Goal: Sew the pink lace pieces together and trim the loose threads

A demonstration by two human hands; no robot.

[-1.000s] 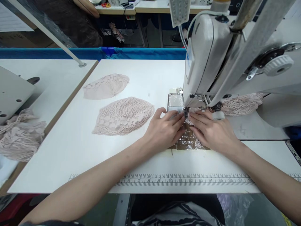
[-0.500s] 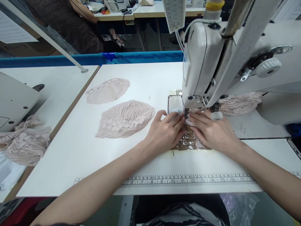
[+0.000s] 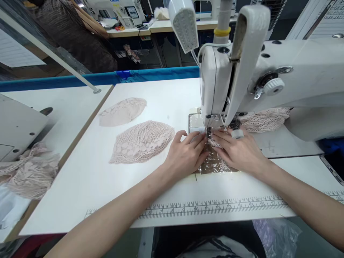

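Observation:
At the sewing machine's needle (image 3: 209,132), a strip of pale pink lace (image 3: 214,142) runs under the presser foot, mostly covered by my fingers. My left hand (image 3: 186,154) lies just left of the foot, fingers bent and pointing at it, thumb apart. Whether its fingertips touch the lace is hard to see. My right hand (image 3: 238,148) rests flat on the lace to the right of the foot, fingers stretched forward. More bunched lace (image 3: 266,120) lies behind it, under the arm of the sewing machine (image 3: 219,79).
Two lace cup pieces, one nearer (image 3: 142,141) and one farther (image 3: 123,111), lie flat on the white table (image 3: 129,193). A printed ruler (image 3: 209,208) follows the front edge. Another lace pile (image 3: 34,172) sits at left beside a second machine (image 3: 20,127). A person (image 3: 77,39) is beyond the blue cloth edge.
The whole view has shifted, so the sewing machine appears farther left and more of its top shows. Both hands stay beside the presser foot, in nearly the same pose.

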